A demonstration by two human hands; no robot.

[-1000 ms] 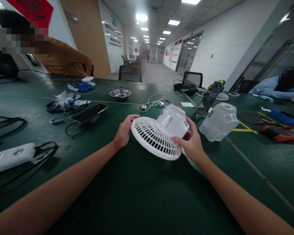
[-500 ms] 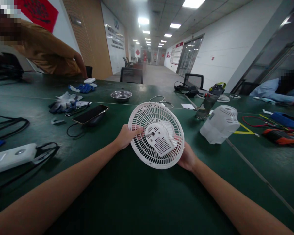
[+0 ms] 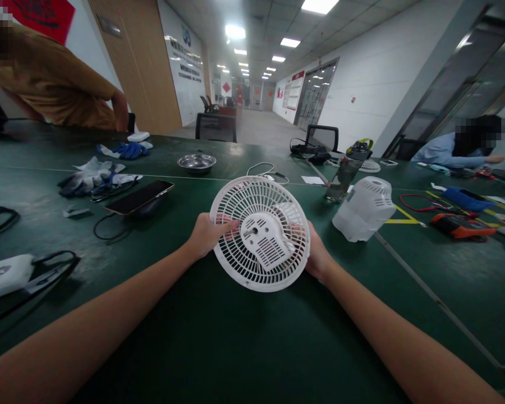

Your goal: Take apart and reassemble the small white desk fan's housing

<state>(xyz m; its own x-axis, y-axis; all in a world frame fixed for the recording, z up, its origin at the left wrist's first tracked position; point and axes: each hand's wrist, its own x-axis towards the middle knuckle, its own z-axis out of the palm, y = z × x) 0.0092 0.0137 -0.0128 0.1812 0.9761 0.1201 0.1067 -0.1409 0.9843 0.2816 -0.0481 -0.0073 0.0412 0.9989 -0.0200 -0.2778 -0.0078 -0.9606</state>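
Note:
Between my two hands is a round white fan grille (image 3: 231, 264), tilted and held above the green table (image 3: 252, 348). At its middle sits a white slotted motor housing with a metal shaft sticking out. My left hand (image 3: 205, 233) grips the left rim, its thumb over the front and its fingers showing behind the slats. My right hand (image 3: 317, 252) holds the right side from behind, with some fingers hidden by the grille. To the right, a white plastic housing with vents (image 3: 364, 210) stands on the table.
A bottle (image 3: 345, 171), a metal bowl (image 3: 197, 163) and a cable lie beyond the grille. On the left are a phone (image 3: 141, 197), gloves (image 3: 90, 177) and a power strip (image 3: 8, 275). A multimeter (image 3: 463, 226) lies right. Two people sit or lean at the table's far sides.
The camera view has turned slightly right, so the surroundings sit further left. The grille tilts a little differently in both hands, and the grip stays. The person on the right has raised their head.

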